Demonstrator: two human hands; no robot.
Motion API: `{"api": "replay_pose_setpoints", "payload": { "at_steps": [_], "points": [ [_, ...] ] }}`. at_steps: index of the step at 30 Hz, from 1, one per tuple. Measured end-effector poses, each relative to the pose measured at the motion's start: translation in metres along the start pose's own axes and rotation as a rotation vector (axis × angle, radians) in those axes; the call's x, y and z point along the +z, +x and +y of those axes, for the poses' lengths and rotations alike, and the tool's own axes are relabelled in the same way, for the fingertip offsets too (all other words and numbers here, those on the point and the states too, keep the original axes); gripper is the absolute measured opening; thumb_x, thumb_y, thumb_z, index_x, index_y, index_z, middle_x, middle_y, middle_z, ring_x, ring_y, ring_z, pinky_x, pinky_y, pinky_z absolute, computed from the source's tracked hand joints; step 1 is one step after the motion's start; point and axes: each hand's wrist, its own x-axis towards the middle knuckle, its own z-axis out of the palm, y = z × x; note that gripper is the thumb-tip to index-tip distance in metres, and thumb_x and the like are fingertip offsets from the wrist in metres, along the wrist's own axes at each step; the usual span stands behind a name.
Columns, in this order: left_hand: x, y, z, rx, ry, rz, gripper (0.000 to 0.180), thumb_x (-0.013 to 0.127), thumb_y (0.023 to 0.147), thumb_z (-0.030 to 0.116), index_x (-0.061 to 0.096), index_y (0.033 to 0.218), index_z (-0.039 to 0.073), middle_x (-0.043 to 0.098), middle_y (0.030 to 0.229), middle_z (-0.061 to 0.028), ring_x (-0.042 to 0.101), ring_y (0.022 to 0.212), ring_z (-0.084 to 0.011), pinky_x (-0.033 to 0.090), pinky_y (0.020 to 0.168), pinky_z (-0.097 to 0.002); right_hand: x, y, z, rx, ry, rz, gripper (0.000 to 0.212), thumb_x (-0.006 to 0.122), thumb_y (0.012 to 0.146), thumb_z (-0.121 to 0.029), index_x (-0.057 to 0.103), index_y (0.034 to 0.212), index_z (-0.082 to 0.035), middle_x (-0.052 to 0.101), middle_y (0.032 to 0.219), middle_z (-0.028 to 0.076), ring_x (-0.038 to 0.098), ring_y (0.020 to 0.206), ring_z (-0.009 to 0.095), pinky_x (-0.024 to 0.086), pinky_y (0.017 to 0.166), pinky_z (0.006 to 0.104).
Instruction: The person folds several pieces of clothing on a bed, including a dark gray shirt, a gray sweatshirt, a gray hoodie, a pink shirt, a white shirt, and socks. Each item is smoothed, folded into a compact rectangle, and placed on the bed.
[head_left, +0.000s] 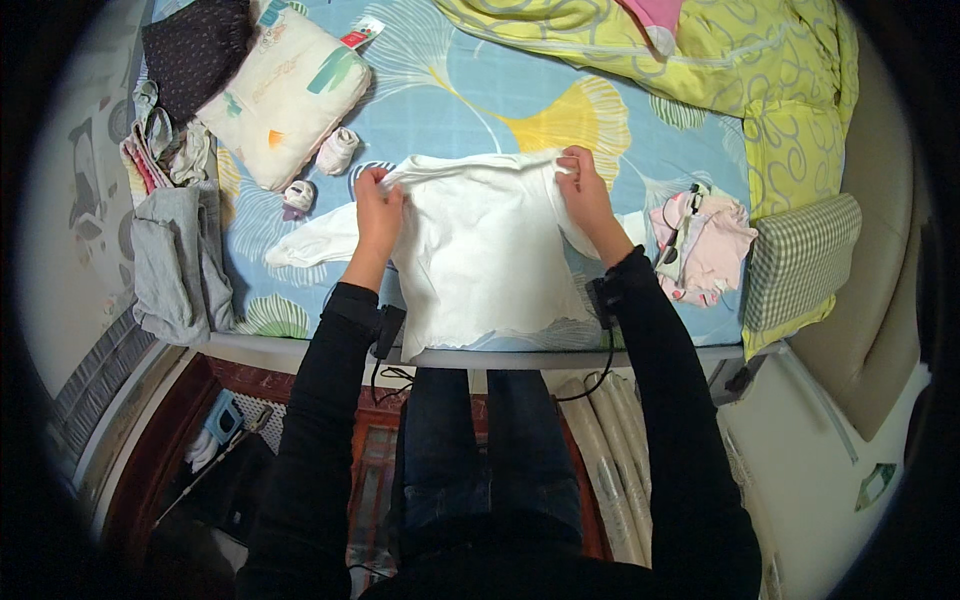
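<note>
A white long-sleeved shirt (485, 250) lies spread on the blue patterned bed sheet (420, 60). My left hand (378, 215) pinches its upper left corner, and my right hand (588, 195) pinches the upper right corner. The far edge between them is bunched into a fold. One sleeve stretches out to the left under my left wrist; part of the other shows beside my right wrist. The near hem hangs close to the bed's front edge.
Two rolled bundles (338, 150) and a pale pillow (290, 100) are at the left, near grey folded clothing (180, 265). Pink clothing (705, 245) lies at the right beside a checked cushion (803, 262). A yellow-green quilt (790, 80) covers the far right.
</note>
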Motion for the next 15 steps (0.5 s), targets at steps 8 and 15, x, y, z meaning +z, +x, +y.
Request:
{"api": "replay_pose_setpoints", "payload": {
  "at_steps": [8, 15],
  "points": [
    [0.034, -0.055, 0.010, 0.548, 0.507, -0.327, 0.033, 0.062, 0.078, 0.013, 0.057, 0.110, 0.005, 0.048, 0.124, -0.0182, 0.047, 0.112, -0.0368, 0.040, 0.094, -0.0427, -0.094, -0.040, 0.054, -0.314, -0.725, -0.169, 0.025, 0.063, 0.073, -0.008, 0.058, 0.098, -0.006, 0.056, 0.098, 0.014, 0.051, 0.095, 0.035, 0.043, 0.081, 0.0408],
    [0.073, -0.103, 0.000, 0.601, 0.914, -0.637, 0.051, 0.056, 0.085, 0.031, 0.044, 0.131, 0.014, 0.031, 0.144, -0.0103, 0.025, 0.133, -0.0361, 0.022, 0.107, -0.0515, -0.133, -0.076, 0.045, 0.041, -0.615, -0.176, 0.018, 0.066, 0.069, -0.013, 0.056, 0.080, -0.004, 0.055, 0.084, 0.015, 0.055, 0.083, 0.033, 0.045, 0.072, 0.0408]
  ]
}}
